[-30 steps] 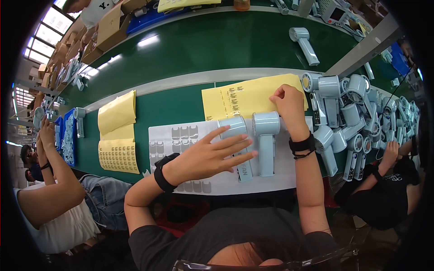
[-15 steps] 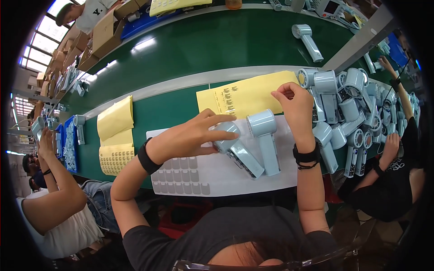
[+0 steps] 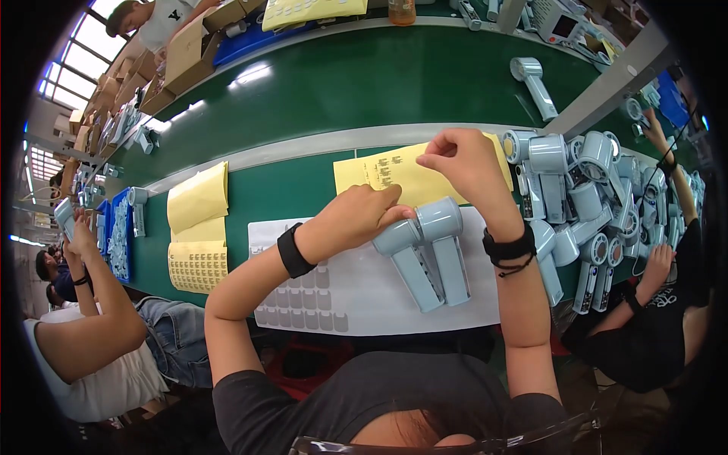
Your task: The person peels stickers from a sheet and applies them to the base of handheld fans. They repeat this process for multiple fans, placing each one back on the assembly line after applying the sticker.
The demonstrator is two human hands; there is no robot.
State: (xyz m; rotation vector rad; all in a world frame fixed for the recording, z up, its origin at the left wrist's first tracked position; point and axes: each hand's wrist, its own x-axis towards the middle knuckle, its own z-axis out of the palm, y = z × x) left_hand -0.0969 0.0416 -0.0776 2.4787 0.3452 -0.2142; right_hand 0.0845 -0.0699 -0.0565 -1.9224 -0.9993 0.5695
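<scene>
Two light-blue handheld fans lie side by side on a white sheet (image 3: 371, 317) with rows of grey rounded labels at its left. My left hand (image 3: 356, 216) is closed at the head of the left handheld fan (image 3: 413, 265), thumb stretched across its top. The right-hand fan (image 3: 453, 262) rests against it, touched by neither hand. Above the yellow sticker sheet (image 3: 356, 168), my right hand (image 3: 466, 163) is pinched, thumb against fingertips. Whatever sits in that pinch is too small or hidden to make out. Printed stickers remain on the yellow sheet's left part.
A heap of similar fans (image 3: 584, 189) crowds the right side of the green table (image 3: 326, 98). More yellow sticker sheets (image 3: 197, 201) lie at left. One fan (image 3: 535, 87) lies beyond the rail, near a grey post (image 3: 607, 83). Co-workers sit on both sides.
The left fan has been turned so its smooth side shows, and it now sits closer to the other fan. My right hand has moved left over the yellow sheet, still pinched.
</scene>
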